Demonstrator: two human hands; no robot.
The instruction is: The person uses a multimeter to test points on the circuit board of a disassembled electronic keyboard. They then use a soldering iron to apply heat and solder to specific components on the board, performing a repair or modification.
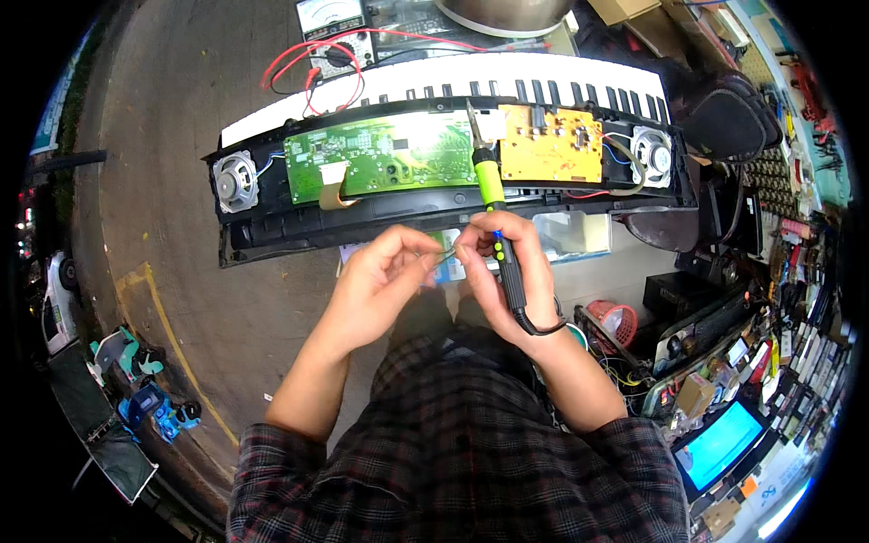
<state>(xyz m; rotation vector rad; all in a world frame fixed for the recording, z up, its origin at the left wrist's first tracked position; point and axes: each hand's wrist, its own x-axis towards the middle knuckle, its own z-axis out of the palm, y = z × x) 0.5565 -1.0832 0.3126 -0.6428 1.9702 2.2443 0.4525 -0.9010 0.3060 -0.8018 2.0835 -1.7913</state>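
Two bare hands meet over a thin strand (pixel 444 254) just off the near, 6 o'clock edge of an opened electronic keyboard (pixel 416 207). From them, grey pavement (pixel 226 299) gives open room at 9 o'clock; at 3 o'clock a clear tray (pixel 593 233) lies close to the right hand (pixel 538 273), with a red basket (pixel 617 319) farther out at 4. The left hand (pixel 376 285), its forearm rising from 7 o'clock, pinches the strand between thumb and forefinger. The right, reaching in from 5, holds the strand's other end at its fingertips while grasping a green-and-black soldering iron (pixel 489 185). The iron points to 12 o'clock, its tip near the 3 o'clock end of a green circuit board (pixel 389 149); whether they touch cannot be told.
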